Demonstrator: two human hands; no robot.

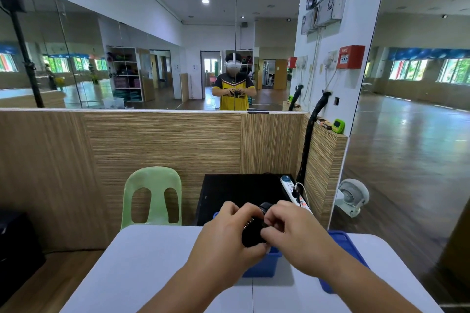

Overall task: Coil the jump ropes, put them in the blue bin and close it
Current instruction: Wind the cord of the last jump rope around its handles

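Note:
A black coiled jump rope (254, 230) is bunched between both hands above the table. My left hand (226, 234) grips its left side. My right hand (295, 231) pinches its right side, fingers curled around a dark handle end. Directly under the hands sits the blue bin (267, 265), mostly hidden by my wrists. A blue lid (348, 249) lies to the right of it, partly under my right forearm. How the rope is wound is hidden by my fingers.
The white table (142, 267) spreads in front of me. A green plastic chair (152, 195) stands behind it on the left. A black cabinet (241, 190) with a white power strip (295, 194) sits behind the bin. Wood-panel partitions and mirrors surround the area.

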